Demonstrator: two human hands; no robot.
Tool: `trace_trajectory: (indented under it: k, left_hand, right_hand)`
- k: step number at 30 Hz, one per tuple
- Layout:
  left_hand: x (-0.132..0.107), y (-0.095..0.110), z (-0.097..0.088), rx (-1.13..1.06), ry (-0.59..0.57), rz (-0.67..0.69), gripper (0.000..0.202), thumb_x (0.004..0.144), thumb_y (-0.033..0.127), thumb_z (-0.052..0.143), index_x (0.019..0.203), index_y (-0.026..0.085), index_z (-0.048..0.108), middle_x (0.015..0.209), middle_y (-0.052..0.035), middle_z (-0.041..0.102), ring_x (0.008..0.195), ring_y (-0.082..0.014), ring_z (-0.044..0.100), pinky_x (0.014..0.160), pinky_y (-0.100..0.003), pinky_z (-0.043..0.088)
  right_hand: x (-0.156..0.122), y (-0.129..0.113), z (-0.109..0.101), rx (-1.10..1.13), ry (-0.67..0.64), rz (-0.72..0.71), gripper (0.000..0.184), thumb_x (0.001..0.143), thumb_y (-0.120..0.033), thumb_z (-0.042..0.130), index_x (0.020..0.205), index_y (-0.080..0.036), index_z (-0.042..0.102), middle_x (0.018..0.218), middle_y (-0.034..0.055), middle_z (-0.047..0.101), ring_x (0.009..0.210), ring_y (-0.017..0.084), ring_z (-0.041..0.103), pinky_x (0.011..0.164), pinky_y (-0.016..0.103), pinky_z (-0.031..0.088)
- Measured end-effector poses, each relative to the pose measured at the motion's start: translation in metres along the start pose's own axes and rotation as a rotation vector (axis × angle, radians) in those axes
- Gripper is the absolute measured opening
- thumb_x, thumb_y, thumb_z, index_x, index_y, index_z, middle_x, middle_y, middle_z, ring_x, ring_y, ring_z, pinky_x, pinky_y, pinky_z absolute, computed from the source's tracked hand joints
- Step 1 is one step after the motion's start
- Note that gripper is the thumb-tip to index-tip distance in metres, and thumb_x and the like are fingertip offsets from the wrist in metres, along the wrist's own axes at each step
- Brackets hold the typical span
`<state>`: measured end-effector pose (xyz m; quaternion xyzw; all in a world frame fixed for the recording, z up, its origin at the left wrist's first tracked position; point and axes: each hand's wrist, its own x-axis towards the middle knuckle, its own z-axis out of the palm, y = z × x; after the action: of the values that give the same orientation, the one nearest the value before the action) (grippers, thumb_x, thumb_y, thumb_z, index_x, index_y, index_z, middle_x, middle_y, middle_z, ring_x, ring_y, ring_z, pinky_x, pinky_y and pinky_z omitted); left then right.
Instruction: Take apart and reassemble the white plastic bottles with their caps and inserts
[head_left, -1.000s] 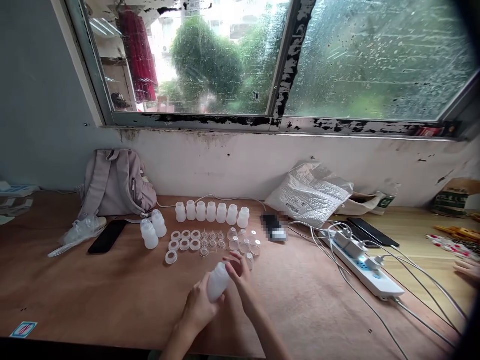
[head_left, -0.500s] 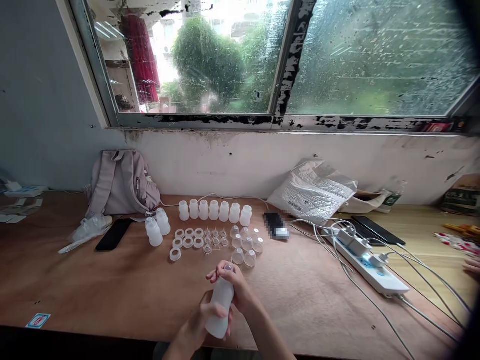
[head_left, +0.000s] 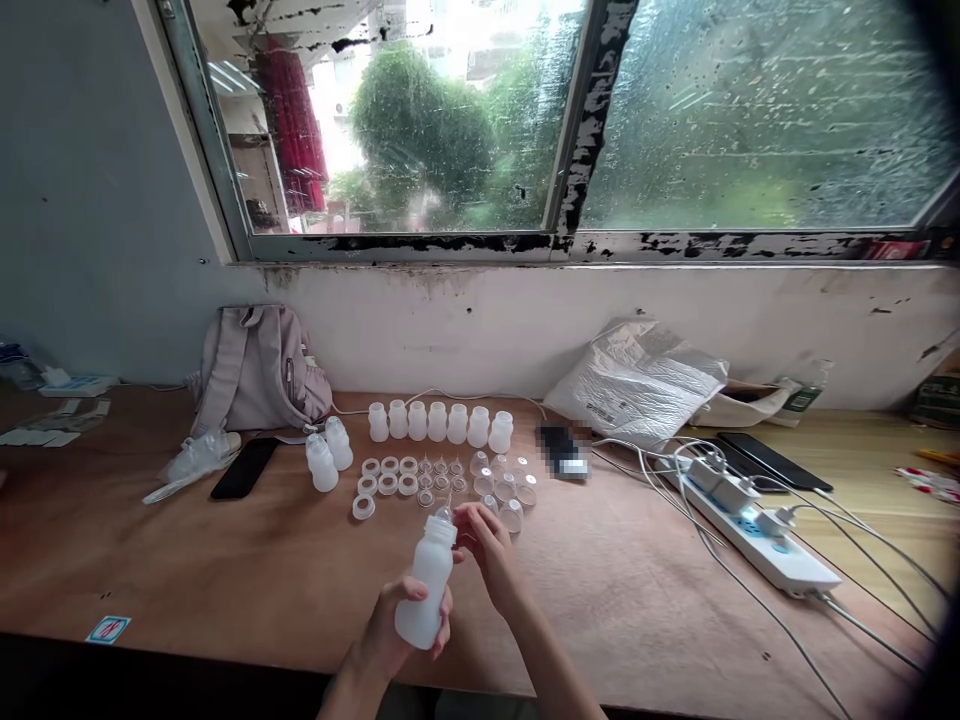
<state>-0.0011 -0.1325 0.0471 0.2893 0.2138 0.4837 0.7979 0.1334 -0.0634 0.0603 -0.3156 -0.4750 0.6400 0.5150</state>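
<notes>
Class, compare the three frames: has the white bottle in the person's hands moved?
Yes. Judged against the lone ring, the bottle has drawn back toward the person. It is gripped by the left hand and stands more upright than before.

Matt translucent plastic bottle (head_left: pixel 425 590)
</notes>
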Motion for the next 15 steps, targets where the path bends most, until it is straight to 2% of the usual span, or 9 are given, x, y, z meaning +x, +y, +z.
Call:
trace_trajectory:
  k: [2,5,8,12,15]
  left_hand:
    - [-0.001,-0.004,-0.001,0.058,0.042,-0.025,0.036,0.068,0.038,0.046,0.091,0.011,0.053,0.063,-0.0019,0.051,0.04,-0.0096,0.049,0.034,-0.019,0.032]
    - [-0.002,-0.011,-0.003,0.131,0.104,-0.119,0.048,0.073,0.054,0.038,0.08,0.01,0.054,0.068,-0.0052,0.054,0.042,-0.0108,0.052,0.034,-0.02,0.033]
    - [-0.004,-0.013,-0.002,0.154,0.109,-0.187,0.059,0.071,0.063,0.035,0.087,0.01,0.053,0.068,-0.0059,0.055,0.044,-0.0124,0.053,0.036,-0.021,0.034]
    - [-0.006,-0.007,0.005,0.198,0.098,-0.133,0.06,0.072,0.06,0.04,0.104,0.011,0.049,0.069,-0.0068,0.056,0.057,-0.0159,0.055,0.049,-0.025,0.04]
    - [-0.003,-0.001,0.006,0.401,0.196,-0.006,0.05,0.071,0.051,0.05,0.102,0.011,0.051,0.076,-0.0059,0.057,0.072,-0.0169,0.055,0.063,-0.025,0.042]
  right_hand:
    - [-0.001,-0.009,0.002,-0.034,0.015,-0.011,0.025,0.074,-0.042,0.053,0.076,-0.017,0.054,0.069,0.0012,0.052,0.058,0.011,0.048,0.05,0.022,0.041]
    - [0.001,-0.016,0.003,-0.141,0.017,0.025,0.027,0.067,-0.042,0.061,0.066,-0.017,0.051,0.058,-0.0022,0.046,0.051,0.009,0.042,0.044,0.02,0.036]
    - [0.002,-0.015,-0.001,-0.165,-0.007,0.09,0.028,0.065,-0.041,0.063,0.061,-0.017,0.049,0.053,-0.0038,0.044,0.048,0.007,0.038,0.043,0.018,0.033]
    - [0.004,-0.012,-0.011,-0.056,-0.003,0.131,0.025,0.065,-0.037,0.064,0.062,-0.015,0.052,0.056,-0.0029,0.046,0.051,0.007,0.041,0.049,0.019,0.035]
    - [0.007,-0.011,-0.02,-0.029,0.115,0.082,0.024,0.064,-0.037,0.065,0.068,-0.015,0.056,0.063,-0.0012,0.051,0.057,0.009,0.046,0.055,0.021,0.039]
